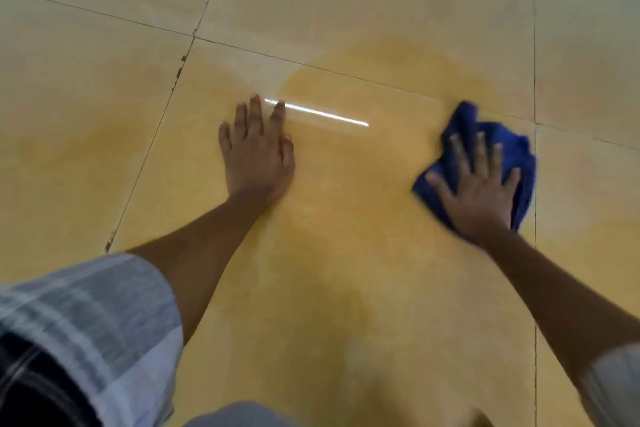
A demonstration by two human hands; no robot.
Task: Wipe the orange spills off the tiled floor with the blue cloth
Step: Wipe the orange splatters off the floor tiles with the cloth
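A crumpled blue cloth point(465, 121) lies on the glossy beige tiled floor point(104, 87) at the right. My right hand point(479, 189) presses flat on top of it with fingers spread; the image is blurred there. An orange spill point(381, 69) spreads as a darker patch across the grout line just beyond and left of the cloth. A fainter orange film covers the tile between my hands. My left hand point(258, 152) rests palm down on the bare tile at centre left, fingers apart, holding nothing.
Dark grout lines point(152, 146) cross the floor, one chipped along the left. A bright light streak point(318, 113) reflects on the tile by my left fingertips. My checked sleeve point(90, 322) fills the lower left corner.
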